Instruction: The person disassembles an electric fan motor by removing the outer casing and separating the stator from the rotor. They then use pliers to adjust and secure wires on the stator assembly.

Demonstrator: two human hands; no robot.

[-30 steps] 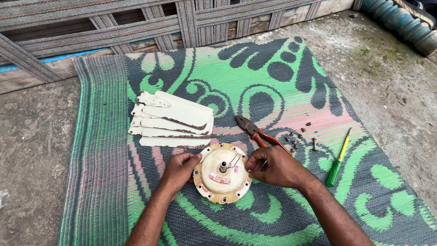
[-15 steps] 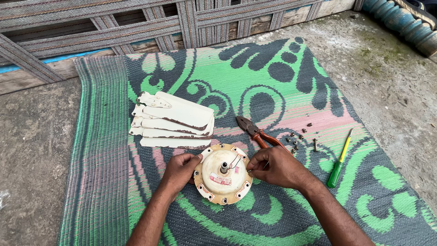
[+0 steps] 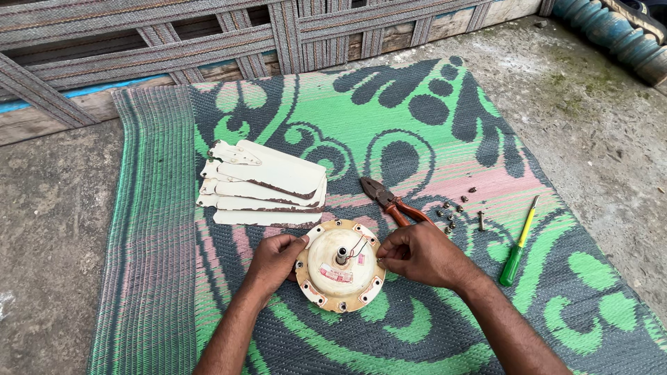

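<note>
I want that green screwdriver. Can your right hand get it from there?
Probably yes: the right hand rests on the fan motor, and only bare mat lies between it and the green screwdriver.

On the mat (image 3: 417, 139), the fan motor (image 3: 340, 267) is flanked by both hands; blades (image 3: 267, 184) are stacked behind-left, pliers (image 3: 390, 201) behind-right, screwdriver (image 3: 519, 243) far right.

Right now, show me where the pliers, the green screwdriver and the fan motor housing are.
pliers (image 3: 381, 195), head view, on the metal jaws.
green screwdriver (image 3: 513, 264), head view, on the green handle.
fan motor housing (image 3: 332, 278), head view, on the cream top dome.
</note>
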